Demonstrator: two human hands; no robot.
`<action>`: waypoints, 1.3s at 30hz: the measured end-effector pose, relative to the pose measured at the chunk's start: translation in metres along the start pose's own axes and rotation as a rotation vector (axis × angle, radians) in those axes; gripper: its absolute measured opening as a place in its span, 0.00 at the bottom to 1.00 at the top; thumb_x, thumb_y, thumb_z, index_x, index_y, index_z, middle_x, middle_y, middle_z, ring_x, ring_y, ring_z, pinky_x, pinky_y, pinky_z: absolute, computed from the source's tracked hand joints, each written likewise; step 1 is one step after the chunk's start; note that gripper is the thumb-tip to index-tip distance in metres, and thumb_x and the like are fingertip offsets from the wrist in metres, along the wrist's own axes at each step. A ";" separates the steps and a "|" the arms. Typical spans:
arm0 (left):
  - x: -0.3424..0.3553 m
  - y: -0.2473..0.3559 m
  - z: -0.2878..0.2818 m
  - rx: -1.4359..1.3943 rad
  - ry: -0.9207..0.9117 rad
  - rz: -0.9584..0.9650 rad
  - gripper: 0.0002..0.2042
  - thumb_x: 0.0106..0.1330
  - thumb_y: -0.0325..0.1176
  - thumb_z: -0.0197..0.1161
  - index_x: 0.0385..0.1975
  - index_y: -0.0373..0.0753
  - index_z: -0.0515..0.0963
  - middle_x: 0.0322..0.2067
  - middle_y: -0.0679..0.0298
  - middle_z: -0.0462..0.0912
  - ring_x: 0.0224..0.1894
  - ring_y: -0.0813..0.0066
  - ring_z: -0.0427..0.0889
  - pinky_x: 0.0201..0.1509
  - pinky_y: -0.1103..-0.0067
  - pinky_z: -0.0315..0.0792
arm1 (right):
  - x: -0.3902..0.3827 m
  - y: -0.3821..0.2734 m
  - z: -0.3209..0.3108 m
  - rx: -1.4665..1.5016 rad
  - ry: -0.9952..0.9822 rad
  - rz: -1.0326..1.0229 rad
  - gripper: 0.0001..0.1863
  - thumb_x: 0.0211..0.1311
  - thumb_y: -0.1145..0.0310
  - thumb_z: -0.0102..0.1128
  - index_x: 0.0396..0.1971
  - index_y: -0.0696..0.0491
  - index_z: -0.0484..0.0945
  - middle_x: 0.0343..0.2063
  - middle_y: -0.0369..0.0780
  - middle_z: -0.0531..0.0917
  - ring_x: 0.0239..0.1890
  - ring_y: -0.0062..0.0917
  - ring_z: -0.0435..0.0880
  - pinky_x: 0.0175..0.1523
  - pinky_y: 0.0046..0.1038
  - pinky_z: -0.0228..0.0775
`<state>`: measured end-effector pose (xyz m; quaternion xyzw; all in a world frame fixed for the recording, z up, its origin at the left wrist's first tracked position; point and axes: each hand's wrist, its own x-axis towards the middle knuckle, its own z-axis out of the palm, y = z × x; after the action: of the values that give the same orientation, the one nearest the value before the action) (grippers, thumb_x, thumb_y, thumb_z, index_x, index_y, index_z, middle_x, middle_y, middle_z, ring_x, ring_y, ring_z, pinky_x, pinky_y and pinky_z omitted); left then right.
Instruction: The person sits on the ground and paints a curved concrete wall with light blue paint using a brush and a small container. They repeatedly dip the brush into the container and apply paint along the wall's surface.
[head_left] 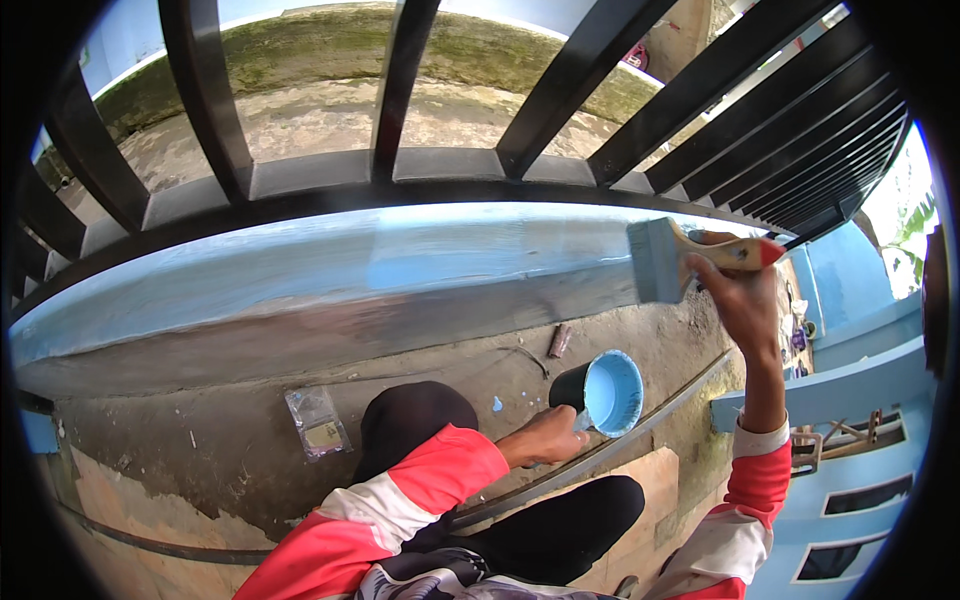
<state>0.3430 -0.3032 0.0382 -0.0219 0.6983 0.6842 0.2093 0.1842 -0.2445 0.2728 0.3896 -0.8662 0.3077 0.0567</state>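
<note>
My right hand point(742, 300) grips the wooden handle of a wide paintbrush point(655, 262) with a red handle end. Its blue-grey bristles point left and sit over the right part of the low wall point(430, 250) in this view; whether they touch it, I cannot tell. Patches of fresh light blue cover the upper wall, while its lower band is brownish grey. Down near my knees, my left hand point(547, 437) is closed round the handle of a dark dipper point(569, 388). Light blue paint point(608, 395) fills the dipper, which is tilted, and smears its rim.
Black metal railing bars point(402, 90) rise above the wall. On the ground lie a small brown cylinder point(560, 341), a clear plastic packet point(318, 422) and a long dark strip point(640, 430). A blue building point(850, 470) stands at right.
</note>
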 end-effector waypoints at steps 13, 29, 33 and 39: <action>0.004 -0.001 0.002 0.077 -0.015 0.026 0.22 0.68 0.41 0.60 0.40 0.19 0.73 0.23 0.46 0.80 0.24 0.59 0.83 0.32 0.63 0.73 | 0.012 0.035 0.081 -0.709 0.047 -0.433 0.24 0.47 0.77 0.63 0.49 0.56 0.78 0.42 0.42 0.85 0.47 0.37 0.83 0.48 0.37 0.77; 0.010 -0.002 0.009 0.075 -0.055 0.000 0.23 0.67 0.40 0.60 0.42 0.17 0.72 0.30 0.41 0.80 0.28 0.59 0.83 0.32 0.64 0.73 | -0.011 -0.039 0.126 -0.461 0.034 -0.499 0.30 0.38 0.79 0.64 0.50 0.53 0.81 0.35 0.40 0.85 0.37 0.36 0.82 0.40 0.35 0.75; 0.016 -0.023 0.012 0.051 0.012 0.132 0.22 0.67 0.40 0.60 0.40 0.20 0.72 0.24 0.47 0.78 0.23 0.63 0.80 0.26 0.66 0.72 | -0.026 -0.066 0.119 -0.327 0.092 -0.603 0.25 0.44 0.75 0.68 0.48 0.55 0.80 0.39 0.41 0.85 0.39 0.36 0.84 0.42 0.34 0.76; -0.001 -0.002 0.005 0.065 -0.032 0.035 0.20 0.67 0.41 0.60 0.37 0.22 0.72 0.20 0.53 0.76 0.19 0.67 0.77 0.23 0.68 0.69 | -0.016 -0.009 0.072 -0.526 0.193 -0.404 0.25 0.48 0.75 0.65 0.51 0.48 0.81 0.38 0.38 0.85 0.40 0.34 0.84 0.42 0.35 0.76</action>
<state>0.3462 -0.2987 0.0371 0.0081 0.7168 0.6651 0.2091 0.2120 -0.2803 0.2139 0.4945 -0.8118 0.0919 0.2965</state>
